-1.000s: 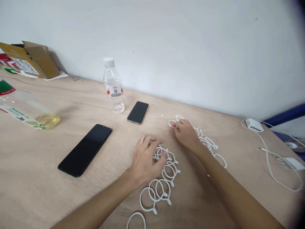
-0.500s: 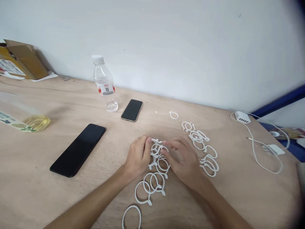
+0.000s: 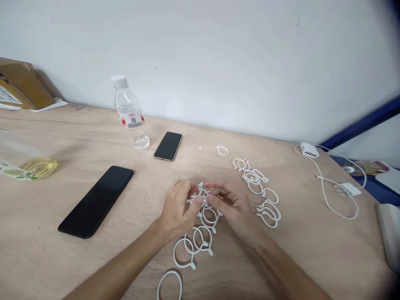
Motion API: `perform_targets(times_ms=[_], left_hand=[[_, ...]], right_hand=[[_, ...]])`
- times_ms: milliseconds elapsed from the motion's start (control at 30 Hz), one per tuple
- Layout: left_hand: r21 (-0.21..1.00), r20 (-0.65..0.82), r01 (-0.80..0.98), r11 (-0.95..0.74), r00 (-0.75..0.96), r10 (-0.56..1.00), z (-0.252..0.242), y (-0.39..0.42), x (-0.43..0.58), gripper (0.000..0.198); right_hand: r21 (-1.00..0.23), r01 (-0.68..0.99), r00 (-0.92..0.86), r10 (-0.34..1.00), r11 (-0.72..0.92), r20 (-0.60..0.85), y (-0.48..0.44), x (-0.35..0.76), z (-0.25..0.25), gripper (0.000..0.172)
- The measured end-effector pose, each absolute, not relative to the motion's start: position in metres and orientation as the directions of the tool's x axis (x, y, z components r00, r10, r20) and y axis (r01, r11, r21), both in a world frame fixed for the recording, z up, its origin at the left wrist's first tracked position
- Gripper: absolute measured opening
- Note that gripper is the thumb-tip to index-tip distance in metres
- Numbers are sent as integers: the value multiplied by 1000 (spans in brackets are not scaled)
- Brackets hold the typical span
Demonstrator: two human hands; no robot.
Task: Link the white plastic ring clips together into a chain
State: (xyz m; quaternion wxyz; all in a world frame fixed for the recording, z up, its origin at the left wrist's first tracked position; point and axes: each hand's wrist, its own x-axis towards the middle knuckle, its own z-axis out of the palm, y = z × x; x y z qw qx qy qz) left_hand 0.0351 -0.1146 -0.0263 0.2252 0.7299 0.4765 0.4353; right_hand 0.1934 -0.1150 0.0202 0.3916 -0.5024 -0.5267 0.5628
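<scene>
Looking down from the head view, one sees two bare hands close together over the wooden table (image 3: 140,187). The left hand (image 3: 179,210) is half curled, with its thumb pointing to the right and the fingers bent. The right hand (image 3: 233,208) is turned toward it, also partly open, with the index finger stretched and the thumb below. Between the fingertips of both hands there are some white rings (image 3: 213,229) with small tabs. Because the fingers cover them partly, I cannot tell if either hand has hold of one ring or only touches it.

These rings make an overlapping row which runs from the hands down toward the person, and one separate ring (image 3: 170,272) is cut by the lower edge. To the right of the right hand lies a second group of rings (image 3: 251,180), and a single ring (image 3: 223,155) is farther back, nearer to the wall (image 3: 218,71).

Left of the left hand lies a large black phone (image 3: 96,201); behind it are a smaller phone (image 3: 168,146) and a clear bottle (image 3: 129,116) with white cap.
</scene>
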Motion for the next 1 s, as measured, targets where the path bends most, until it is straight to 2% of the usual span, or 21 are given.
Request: perform_targets(times_ms=[167, 333, 400, 467, 500, 533, 567, 600, 667, 833, 1000], left_hand=[[712, 413, 471, -521, 319, 853, -27, -111, 37, 52], [729, 452, 414, -545, 307, 838, -29, -109, 37, 49], [775, 408, 408, -483, 261, 875, -29, -109, 36, 46], [803, 371, 418, -425, 209, 905, -29, -109, 36, 41], [804, 364, 428, -412, 192, 911, -28, -109, 36, 38], [799, 365, 440, -409, 185, 912, -27, -109, 36, 35], [789, 371, 454, -414, 186, 910, -27, -109, 36, 31], [777, 376, 468, -420, 189, 907, -26, -110, 36, 28], [761, 379, 493, -421, 187, 906, -25, -110, 36, 23], [734, 377, 541, -410, 178, 909, -24, -111, 39, 12], [754, 348, 545, -367, 144, 927, -23, -110, 39, 13]], right_hand=[[-990, 17, -238, 961, -137, -137, -116, 190, 19, 25], [-984, -70, -312, 940, -166, -137, -112, 187, 13, 32], [-994, 2, -356, 929, -109, -103, -97, 190, 10, 30], [-973, 228, -335, 941, 41, -39, -71, 197, 6, 28], [-903, 407, -279, 960, 140, 23, -55, 201, 2, 26], [-747, 626, -206, 971, 225, 120, -37, 207, -1, 25], [-518, 818, -169, 965, 251, 202, -20, 212, -6, 25], [-435, 868, -145, 960, 239, 238, -4, 218, -10, 24], [-348, 910, -140, 957, 226, 255, 20, 228, -18, 23], [-340, 893, -225, 947, 295, 230, 18, 230, -28, 19], [-493, 782, -307, 925, 380, 226, -47, 212, -12, 21]])
